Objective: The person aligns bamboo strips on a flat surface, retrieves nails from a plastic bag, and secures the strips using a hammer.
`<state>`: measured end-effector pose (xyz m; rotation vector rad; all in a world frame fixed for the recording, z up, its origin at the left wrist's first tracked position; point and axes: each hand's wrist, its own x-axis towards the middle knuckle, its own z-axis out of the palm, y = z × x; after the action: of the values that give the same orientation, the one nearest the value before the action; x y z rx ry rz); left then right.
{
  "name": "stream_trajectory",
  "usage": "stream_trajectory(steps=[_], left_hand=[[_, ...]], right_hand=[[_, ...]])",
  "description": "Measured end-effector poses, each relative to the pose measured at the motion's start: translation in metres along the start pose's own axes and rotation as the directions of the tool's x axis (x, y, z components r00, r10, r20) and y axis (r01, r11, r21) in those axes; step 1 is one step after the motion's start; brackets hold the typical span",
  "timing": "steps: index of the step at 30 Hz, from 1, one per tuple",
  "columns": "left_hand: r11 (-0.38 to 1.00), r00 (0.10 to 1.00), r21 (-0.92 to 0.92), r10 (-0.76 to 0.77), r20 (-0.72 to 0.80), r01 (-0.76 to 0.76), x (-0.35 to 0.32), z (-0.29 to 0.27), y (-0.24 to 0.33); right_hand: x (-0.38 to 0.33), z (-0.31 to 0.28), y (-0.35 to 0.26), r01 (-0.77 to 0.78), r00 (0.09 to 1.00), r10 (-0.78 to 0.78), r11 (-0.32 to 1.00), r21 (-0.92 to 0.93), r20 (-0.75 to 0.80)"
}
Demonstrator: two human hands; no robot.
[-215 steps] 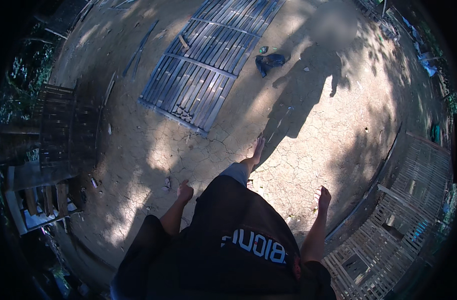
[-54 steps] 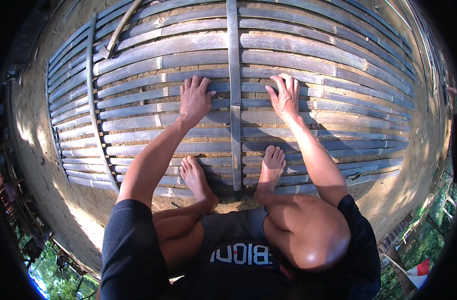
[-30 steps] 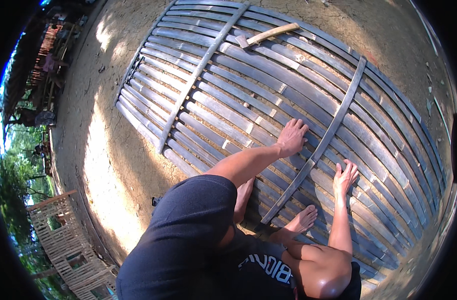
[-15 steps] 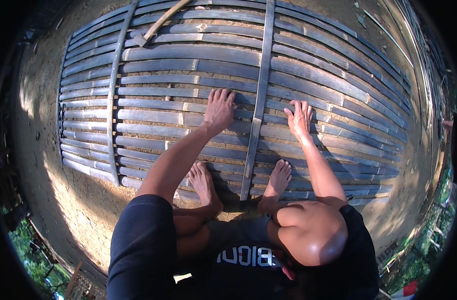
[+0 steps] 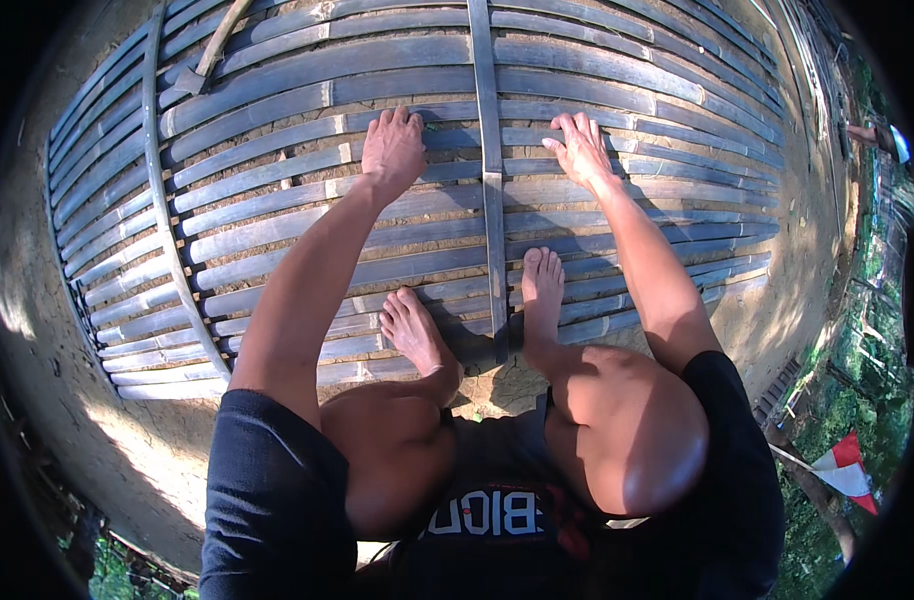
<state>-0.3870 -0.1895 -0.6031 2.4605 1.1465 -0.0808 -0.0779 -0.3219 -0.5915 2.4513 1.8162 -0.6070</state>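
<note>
I squat barefoot on a large panel of split bamboo slats (image 5: 277, 190) lying on dry earth. My left hand (image 5: 394, 148) presses flat on the slats, fingers spread, just left of the middle crosspiece (image 5: 489, 180). My right hand (image 5: 580, 146) rests on the slats just right of that crosspiece, fingers slightly curled over a slat. Neither hand holds anything. My left foot (image 5: 415, 328) and right foot (image 5: 543, 290) stand on the near slats on either side of the crosspiece.
A second curved crosspiece (image 5: 167, 200) runs down the panel's left side. A hatchet-like tool with a wooden handle (image 5: 209, 58) lies on the far left slats. Bare cracked earth (image 5: 47, 380) surrounds the panel. Greenery and a red-and-white cloth (image 5: 847, 470) show at the right rim.
The view has swung back and centred over the panel. Both hands stay flat on the slats beside the middle crosspiece; the feet stay planted.
</note>
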Motion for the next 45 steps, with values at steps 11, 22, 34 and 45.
stream_trajectory(steps=[11, 22, 34, 45], left_hand=[[0.986, 0.997, -0.159, -0.063, -0.052, 0.054, -0.006, 0.003, 0.002], [0.954, 0.927, -0.241, 0.08, -0.367, -0.178, -0.052, 0.019, 0.003], [0.98, 0.977, -0.092, 0.161, -0.138, -0.175, -0.048, 0.042, 0.009], [0.943, 0.902, 0.03, 0.326, -0.284, -0.332, -0.048, 0.05, 0.002]], right_hand=[[-0.003, 0.017, 0.008, -0.002, 0.989, 0.01, 0.999, 0.049, -0.149], [-0.027, 0.034, -0.005, 0.132, 0.91, -0.04, 0.972, 0.196, -0.413], [-0.046, 0.051, 0.004, 0.162, 0.968, -0.114, 0.963, 0.214, -0.222], [-0.039, 0.061, 0.01, 0.331, 0.86, -0.287, 0.943, 0.032, -0.422]])
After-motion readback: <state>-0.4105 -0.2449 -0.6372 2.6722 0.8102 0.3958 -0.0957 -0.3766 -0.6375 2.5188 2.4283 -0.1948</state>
